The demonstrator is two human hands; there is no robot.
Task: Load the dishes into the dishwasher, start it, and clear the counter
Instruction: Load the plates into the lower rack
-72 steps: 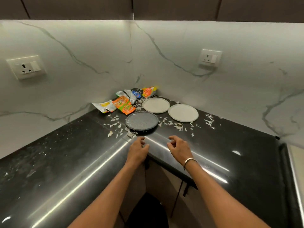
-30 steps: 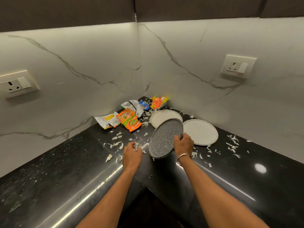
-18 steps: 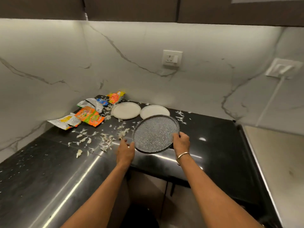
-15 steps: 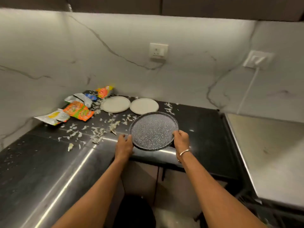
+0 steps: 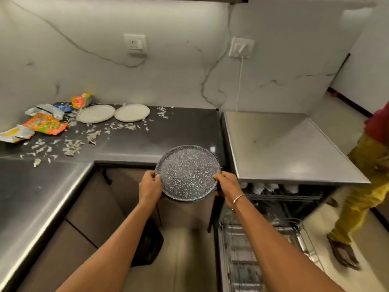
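Note:
A dark speckled plate (image 5: 188, 172) is held in the air just off the counter's front edge, tilted toward me. My left hand (image 5: 149, 185) grips its left rim and my right hand (image 5: 227, 185) grips its right rim. Two white plates (image 5: 96, 113) (image 5: 132, 112) lie side by side on the black counter (image 5: 160, 135) near the wall. To the right stands the dishwasher (image 5: 282, 148) with a steel top; its lower wire rack (image 5: 263, 249) is pulled out and looks empty. White dishes show in the upper rack (image 5: 271, 187).
Snack wrappers (image 5: 45, 124) and scattered white scraps (image 5: 71, 144) litter the counter's back left corner. A dark bin (image 5: 148, 243) sits on the floor below my arms. Another person in yellow trousers (image 5: 362, 186) stands at the right edge, beside the dishwasher.
I lifted the speckled plate off the counter with my right hand, took it in both hands, and carried it right toward the dishwasher. My view swung right, bringing the dishwasher and the other person into sight.

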